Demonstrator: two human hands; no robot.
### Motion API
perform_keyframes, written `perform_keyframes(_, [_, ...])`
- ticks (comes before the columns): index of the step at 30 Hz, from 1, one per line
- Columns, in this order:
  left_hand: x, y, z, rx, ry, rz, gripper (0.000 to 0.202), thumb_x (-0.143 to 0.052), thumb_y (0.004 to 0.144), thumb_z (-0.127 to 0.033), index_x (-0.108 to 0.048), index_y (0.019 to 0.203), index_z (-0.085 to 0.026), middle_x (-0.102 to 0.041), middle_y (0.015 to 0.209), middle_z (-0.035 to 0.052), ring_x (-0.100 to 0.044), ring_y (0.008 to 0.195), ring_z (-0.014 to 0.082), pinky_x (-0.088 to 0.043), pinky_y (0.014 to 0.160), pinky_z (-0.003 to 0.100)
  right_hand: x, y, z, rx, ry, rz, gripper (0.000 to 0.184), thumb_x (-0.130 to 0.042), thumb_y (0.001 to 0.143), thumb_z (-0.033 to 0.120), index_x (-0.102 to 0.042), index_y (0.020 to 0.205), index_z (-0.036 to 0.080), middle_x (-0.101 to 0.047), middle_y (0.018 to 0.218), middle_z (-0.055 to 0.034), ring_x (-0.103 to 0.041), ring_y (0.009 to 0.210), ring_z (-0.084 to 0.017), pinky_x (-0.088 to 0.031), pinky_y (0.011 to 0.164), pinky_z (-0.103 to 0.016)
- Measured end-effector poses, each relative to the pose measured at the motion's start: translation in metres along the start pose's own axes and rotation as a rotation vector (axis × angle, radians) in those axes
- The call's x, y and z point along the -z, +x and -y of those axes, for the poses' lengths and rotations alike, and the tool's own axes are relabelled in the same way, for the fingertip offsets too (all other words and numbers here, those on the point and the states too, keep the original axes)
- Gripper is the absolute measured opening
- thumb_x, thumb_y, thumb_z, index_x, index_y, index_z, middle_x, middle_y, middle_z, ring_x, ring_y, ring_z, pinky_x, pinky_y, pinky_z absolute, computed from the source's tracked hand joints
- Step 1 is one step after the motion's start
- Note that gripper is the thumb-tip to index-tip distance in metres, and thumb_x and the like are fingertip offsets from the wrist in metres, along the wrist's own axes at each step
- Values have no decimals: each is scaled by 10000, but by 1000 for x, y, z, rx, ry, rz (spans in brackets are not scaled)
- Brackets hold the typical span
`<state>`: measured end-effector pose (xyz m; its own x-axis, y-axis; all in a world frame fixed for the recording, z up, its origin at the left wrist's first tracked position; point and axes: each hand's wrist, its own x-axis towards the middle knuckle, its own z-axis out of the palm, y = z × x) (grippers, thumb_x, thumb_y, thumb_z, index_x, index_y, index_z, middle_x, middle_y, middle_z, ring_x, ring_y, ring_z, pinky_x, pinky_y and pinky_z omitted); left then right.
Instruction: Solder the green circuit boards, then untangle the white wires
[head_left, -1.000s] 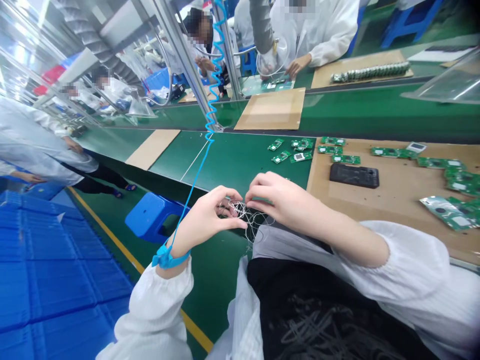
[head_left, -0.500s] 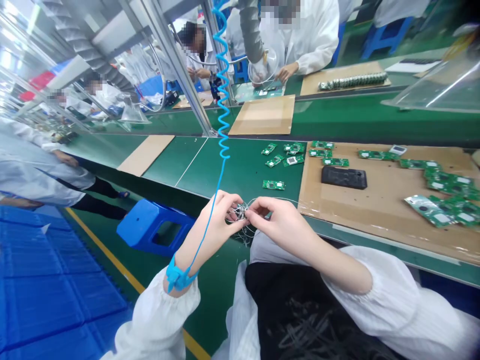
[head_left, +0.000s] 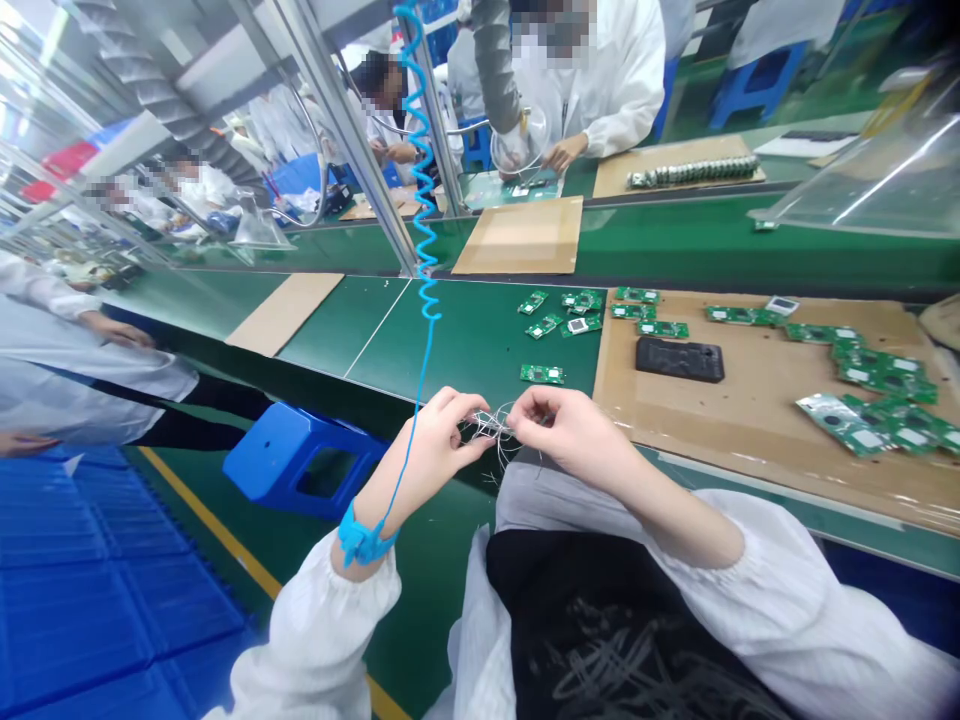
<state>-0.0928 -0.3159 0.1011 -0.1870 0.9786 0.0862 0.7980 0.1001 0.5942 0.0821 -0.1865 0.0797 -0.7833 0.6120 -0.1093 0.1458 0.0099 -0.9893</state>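
Observation:
A loose tangle of thin silvery wire [head_left: 491, 426] hangs between my two hands, just off the bench's near edge, with stray ends dangling below. My left hand [head_left: 435, 435] grips the tangle's left side between thumb and fingers. On its wrist is a blue strap [head_left: 364, 535] joined to a coiled blue cord [head_left: 424, 200]. My right hand [head_left: 562, 425] pinches the right side of the wire between thumb and forefinger. Whether the strands are wire or thread-like leads I cannot tell for certain.
Green circuit boards [head_left: 541, 374] lie on the green bench and on a cardboard sheet [head_left: 750, 430], beside a black rectangular case [head_left: 679, 359]. A blue stool [head_left: 292, 460] stands at the left on the floor. Across the bench sits a co-worker [head_left: 622, 80] in white.
My right hand has drawn slightly away from my left, and the wire tangle now stretches wider and looser between them. The view has shifted a little.

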Motion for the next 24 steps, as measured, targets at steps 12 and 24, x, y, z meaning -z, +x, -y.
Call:
perform_keyframes(12, [2, 7, 22, -142, 107, -36, 119, -657, 990, -152, -642, 1063, -245, -567, 914, -25, -532, 707, 101, -430, 682, 219, 27, -1, -12, -186, 625, 632, 458, -594, 976, 391, -391, 606, 213, -312, 658, 44, -283, 617, -135, -317, 625, -295])
perform_keyframes(24, [-6, 19, 52, -192, 126, -134, 59, -683, 995, -200, -687, 1048, -225, -581, 881, -16, -552, 717, 104, -440, 678, 212, 10, -13, -52, 31, 702, 105, 204, -750, 951, 446, -810, 975, 252, -692, 1327, -76, -557, 1338, -262, -313, 1250, -496])
